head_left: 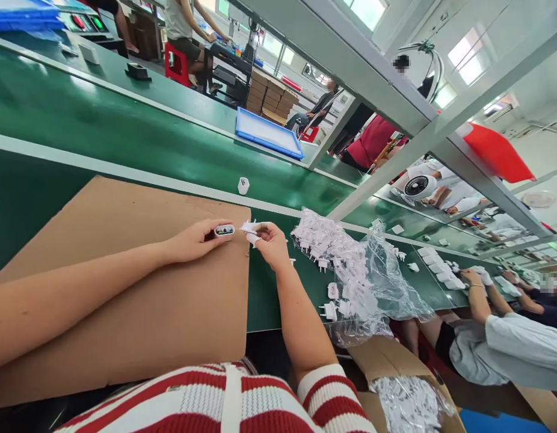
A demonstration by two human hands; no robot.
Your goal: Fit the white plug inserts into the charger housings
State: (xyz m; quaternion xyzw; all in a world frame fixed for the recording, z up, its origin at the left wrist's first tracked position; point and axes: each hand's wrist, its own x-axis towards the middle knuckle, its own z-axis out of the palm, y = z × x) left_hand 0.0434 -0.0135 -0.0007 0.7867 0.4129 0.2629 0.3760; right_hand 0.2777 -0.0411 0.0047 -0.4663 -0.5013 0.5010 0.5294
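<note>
My left hand (pixel 200 240) is closed around a white charger housing (pixel 224 231), its open end facing right with small circuit parts visible inside. Just to the right, my right hand (pixel 270 242) pinches a white plug piece (pixel 248 227) between thumb and fingers, a small gap away from the housing. White covers show on some of the right fingertips. Both hands are over the right edge of a brown cardboard sheet (pixel 170 313). To the right of my right hand lies a heap of white plug pieces (pixel 323 237) on a clear plastic bag (pixel 387 276).
Behind my hands, a white charger (pixel 243 186) stands on the green conveyor belt (pixel 170 153). A blue tray (pixel 269 133) rests beyond it. A metal frame post (pixel 350 204) rises at the right. An open carton (pixel 409 391) of white pieces sits below; a co-worker's hands (pixel 474 276) are further right.
</note>
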